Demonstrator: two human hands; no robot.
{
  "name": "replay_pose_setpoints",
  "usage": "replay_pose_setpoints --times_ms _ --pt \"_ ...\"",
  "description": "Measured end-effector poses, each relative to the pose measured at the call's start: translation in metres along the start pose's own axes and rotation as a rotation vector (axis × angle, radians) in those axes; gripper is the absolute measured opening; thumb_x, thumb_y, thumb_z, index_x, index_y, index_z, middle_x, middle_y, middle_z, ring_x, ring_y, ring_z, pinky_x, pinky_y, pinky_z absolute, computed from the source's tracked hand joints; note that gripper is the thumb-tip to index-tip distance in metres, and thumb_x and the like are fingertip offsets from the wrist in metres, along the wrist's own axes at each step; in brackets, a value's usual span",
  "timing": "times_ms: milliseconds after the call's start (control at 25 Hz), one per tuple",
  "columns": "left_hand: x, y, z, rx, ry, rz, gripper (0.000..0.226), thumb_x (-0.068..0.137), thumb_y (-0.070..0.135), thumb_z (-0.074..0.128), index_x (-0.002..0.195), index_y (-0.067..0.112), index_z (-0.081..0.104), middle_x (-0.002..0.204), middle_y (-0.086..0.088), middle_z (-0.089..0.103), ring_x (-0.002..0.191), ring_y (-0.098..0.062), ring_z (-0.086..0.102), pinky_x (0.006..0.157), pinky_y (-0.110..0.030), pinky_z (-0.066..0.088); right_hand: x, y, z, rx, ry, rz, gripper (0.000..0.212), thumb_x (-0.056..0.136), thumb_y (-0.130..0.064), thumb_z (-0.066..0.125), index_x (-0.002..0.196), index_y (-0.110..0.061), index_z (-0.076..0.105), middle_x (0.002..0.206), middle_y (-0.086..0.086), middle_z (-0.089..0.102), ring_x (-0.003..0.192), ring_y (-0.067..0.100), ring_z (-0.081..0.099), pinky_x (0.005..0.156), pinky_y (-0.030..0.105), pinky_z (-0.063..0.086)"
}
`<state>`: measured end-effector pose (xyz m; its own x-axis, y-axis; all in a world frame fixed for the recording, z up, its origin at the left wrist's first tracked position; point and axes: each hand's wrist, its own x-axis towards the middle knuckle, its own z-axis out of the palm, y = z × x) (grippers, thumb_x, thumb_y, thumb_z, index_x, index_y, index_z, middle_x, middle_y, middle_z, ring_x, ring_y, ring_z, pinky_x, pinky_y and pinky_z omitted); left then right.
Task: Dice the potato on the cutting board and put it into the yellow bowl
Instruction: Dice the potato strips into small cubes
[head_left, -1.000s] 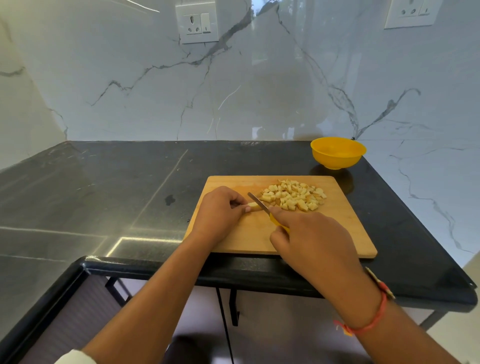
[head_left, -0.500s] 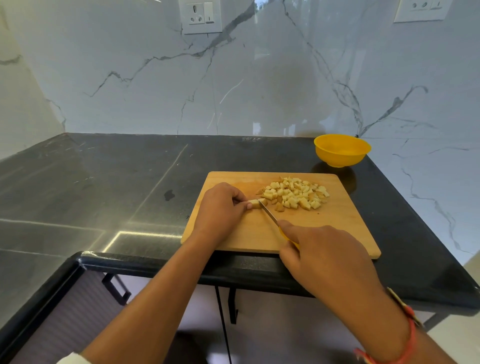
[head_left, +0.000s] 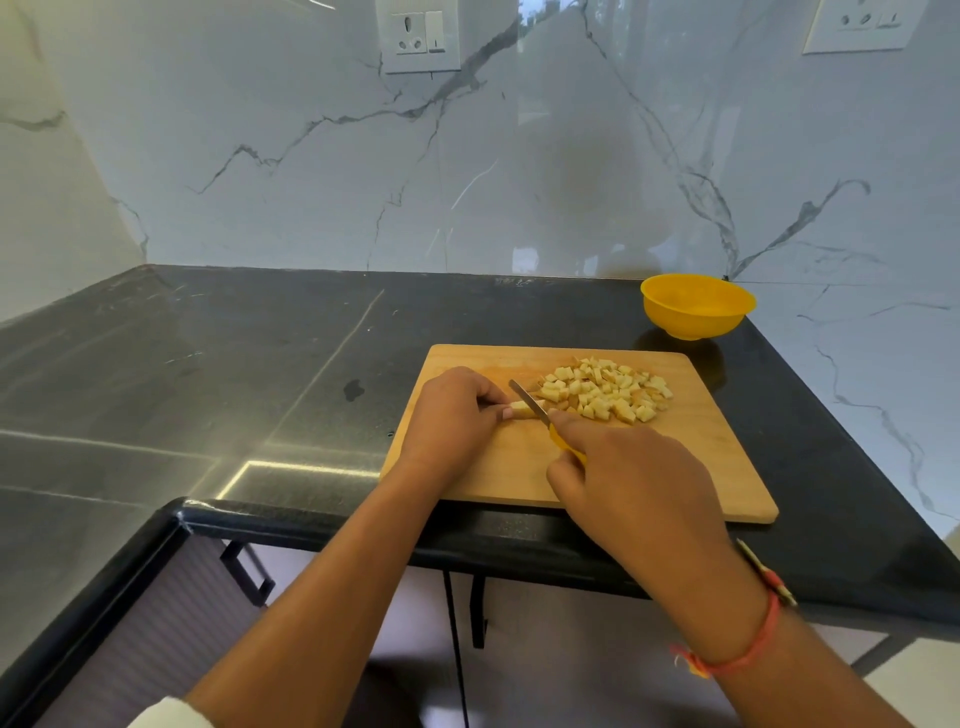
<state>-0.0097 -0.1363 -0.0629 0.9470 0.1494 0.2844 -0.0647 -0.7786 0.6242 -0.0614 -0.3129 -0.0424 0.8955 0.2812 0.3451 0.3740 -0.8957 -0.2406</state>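
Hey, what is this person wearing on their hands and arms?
Both the left hand and right hand are bare, no gloves. An orange-red thread bracelet with a frayed knot circles the right wrist. A white sleeve edge shows high on the left arm.

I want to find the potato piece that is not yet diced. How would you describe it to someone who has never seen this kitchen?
On the black counter lies a wooden board. Left of the pile of cubes on it, the left hand pinches one pale strip under the knife. It alone is long and held; the cubes lie loose.
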Motion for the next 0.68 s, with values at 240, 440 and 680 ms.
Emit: replay_pose_setpoints --times_ms 240,440,680 --pt "-0.0001 -0.0008 0.0013 -0.002 0.013 -0.002 0.010 0.088 0.025 0.071 0.094 0.022 0.078 0.094 0.011 0.069 0.085 -0.006 0.061 0.081 -0.022 0.050 0.0030 -0.0008 0.0111 -0.041 -0.052 -0.007 0.050 0.097 -0.044 0.035 0.147 -0.046 0.032 0.080 -0.008 0.057 0.071 0.012 0.052 0.059 0.030 0.046" --pt "0.0007 -0.0021 0.0019 -0.002 0.012 0.005 0.009 0.088 0.026 0.071 0.093 0.023 0.077 0.094 0.011 0.069 0.083 -0.004 0.061 0.078 -0.020 0.050 -0.0033 -0.0012 0.0116 -0.097 -0.006 -0.054 0.049 0.100 -0.042 0.032 0.149 -0.045 0.028 0.072 -0.009 0.048 0.066 0.010 0.047 0.058 0.029 0.045" --pt "0.0023 -0.0039 0.0022 0.012 0.011 -0.001 0.011 0.088 0.028 0.071 0.095 0.022 0.077 0.090 0.013 0.066 0.079 -0.001 0.058 0.068 -0.010 0.041 -0.0035 0.0056 0.0137 -0.031 0.013 -0.028 0.049 0.098 -0.044 0.034 0.147 -0.046 0.031 0.068 -0.010 0.048 0.063 0.008 0.048 0.055 0.026 0.043"
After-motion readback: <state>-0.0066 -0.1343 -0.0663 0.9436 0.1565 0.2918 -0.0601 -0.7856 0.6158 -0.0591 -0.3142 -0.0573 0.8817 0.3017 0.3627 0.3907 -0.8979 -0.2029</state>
